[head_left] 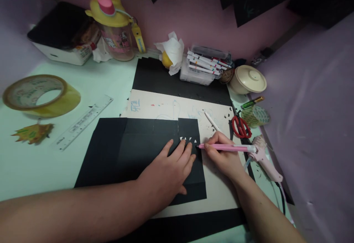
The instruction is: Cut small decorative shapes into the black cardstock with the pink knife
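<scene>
And here on the bench (27, 169), the black card (132, 150) lies right beneath the left grip (169, 169), fingers (167, 147) flat and slightly apart, while the right grip (222, 158), just beside it, is clamped on the pink pen (235, 148), white triangles (195, 141) tiny beyond the left grip.

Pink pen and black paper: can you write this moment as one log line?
left hand: on black paper | right hand: holds pink pen, tip near white triangles | red scissors: beyond right hand
</scene>
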A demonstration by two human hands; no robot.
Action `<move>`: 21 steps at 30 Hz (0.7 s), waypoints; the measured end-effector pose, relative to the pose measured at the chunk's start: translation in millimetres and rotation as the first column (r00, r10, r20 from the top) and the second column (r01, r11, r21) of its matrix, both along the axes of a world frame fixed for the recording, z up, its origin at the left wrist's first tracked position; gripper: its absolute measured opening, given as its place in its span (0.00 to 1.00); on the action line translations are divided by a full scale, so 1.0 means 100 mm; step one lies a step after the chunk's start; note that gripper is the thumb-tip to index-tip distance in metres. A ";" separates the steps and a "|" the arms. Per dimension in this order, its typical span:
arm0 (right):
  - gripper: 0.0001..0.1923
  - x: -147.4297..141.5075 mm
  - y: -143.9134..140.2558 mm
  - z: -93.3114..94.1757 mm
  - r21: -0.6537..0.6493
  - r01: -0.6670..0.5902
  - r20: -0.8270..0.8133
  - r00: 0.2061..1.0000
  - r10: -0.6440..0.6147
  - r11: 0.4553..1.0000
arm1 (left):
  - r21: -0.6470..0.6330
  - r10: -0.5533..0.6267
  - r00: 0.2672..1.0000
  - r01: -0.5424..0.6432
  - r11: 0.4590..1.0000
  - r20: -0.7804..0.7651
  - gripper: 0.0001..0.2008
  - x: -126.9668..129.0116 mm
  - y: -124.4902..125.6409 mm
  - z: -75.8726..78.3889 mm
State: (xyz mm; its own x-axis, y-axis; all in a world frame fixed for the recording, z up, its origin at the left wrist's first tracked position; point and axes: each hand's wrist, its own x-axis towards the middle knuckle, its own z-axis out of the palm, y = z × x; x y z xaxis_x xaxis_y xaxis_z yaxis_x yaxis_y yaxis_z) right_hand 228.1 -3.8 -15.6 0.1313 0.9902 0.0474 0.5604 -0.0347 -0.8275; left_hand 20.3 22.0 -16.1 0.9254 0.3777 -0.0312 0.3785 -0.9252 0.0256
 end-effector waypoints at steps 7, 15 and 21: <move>0.09 0.02 0.00 -0.03 -0.004 0.011 -0.005 1.000 -0.011 1.000 | -0.011 -0.006 1.000 0.006 1.000 0.002 0.42 0.00 0.00 0.00; 0.09 0.03 -0.01 -0.03 0.021 0.007 -0.003 1.000 -0.007 1.000 | 0.006 -0.001 1.000 0.001 1.000 0.009 0.41 0.00 0.00 -0.01; 0.08 0.04 -0.02 -0.02 0.003 -0.017 -0.021 1.000 0.018 1.000 | -0.016 -0.008 1.000 0.008 1.000 -0.001 0.42 0.00 0.00 0.01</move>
